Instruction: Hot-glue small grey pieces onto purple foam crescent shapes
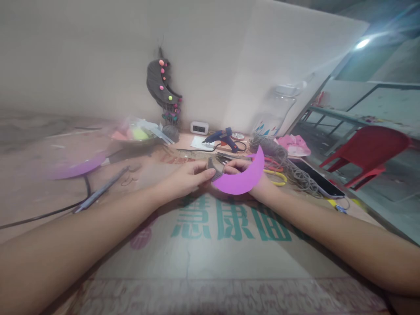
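Observation:
A purple crescent cutout (236, 183) is held up over the printed board at mid-table, with grey yarn (216, 175) wrapped round its left end. My left hand (195, 176) pinches that wrapped end between thumb and fingers. Behind the crescent's inner curve is my right hand (239, 166), its fingers curled closed. The cutout covers part of that hand, so what it grips is hidden. Past the hands, scissors with yellow and red handles (277, 177) lie beside a tangle of grey yarn (303, 177).
A finished grey crescent with pompoms (157, 81) hangs on the back wall. Along it stand a bowl of pompoms (131, 138), a clock (199, 127), a blue glue gun (226, 139) and a clear jar (277, 111). A phone (316, 178) lies right; a pen (103, 188) and cable left.

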Tool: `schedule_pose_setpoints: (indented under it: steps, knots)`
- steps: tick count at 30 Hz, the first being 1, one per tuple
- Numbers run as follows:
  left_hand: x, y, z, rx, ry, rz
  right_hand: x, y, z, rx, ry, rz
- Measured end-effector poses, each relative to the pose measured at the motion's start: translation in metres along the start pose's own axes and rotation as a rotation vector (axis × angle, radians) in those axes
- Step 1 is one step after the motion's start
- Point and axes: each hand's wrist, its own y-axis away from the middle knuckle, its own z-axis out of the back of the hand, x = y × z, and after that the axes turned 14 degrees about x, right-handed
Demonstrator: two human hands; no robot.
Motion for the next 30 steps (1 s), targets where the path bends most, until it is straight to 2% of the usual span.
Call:
schedule_pose_setpoints:
  steps: [4, 7, 11, 15, 20, 24, 30]
  knots:
    - [0.003, 0.0, 0.002, 0.067, -0.019, -0.039, -0.006, -0.003, 0.001, -0.006, 0.063, 0.017]
    - [0.002, -0.001, 0.001, 0.051, -0.023, -0.002, -0.008, -0.004, 0.003, 0.01, 0.086, 0.022]
    - [-0.002, -0.002, 0.001, -0.117, -0.032, 0.051, -0.001, -0.002, 0.005, 0.076, 0.161, 0.173]
    - [-0.001, -0.003, 0.003, -0.25, -0.038, 0.1, 0.009, 0.002, 0.002, 0.005, 0.058, 0.098]
    - [0.007, -0.006, 0.006, -0.361, -0.083, 0.022, 0.006, 0.003, 0.004, -0.014, -0.157, 0.133]
    - [0.007, -0.006, 0.005, -0.299, -0.109, 0.004, 0.007, 0.005, 0.006, -0.105, -0.129, 0.155]
    - [0.0, -0.002, 0.003, -0.261, -0.063, -0.027, 0.018, 0.009, 0.001, -0.13, -0.072, -0.003]
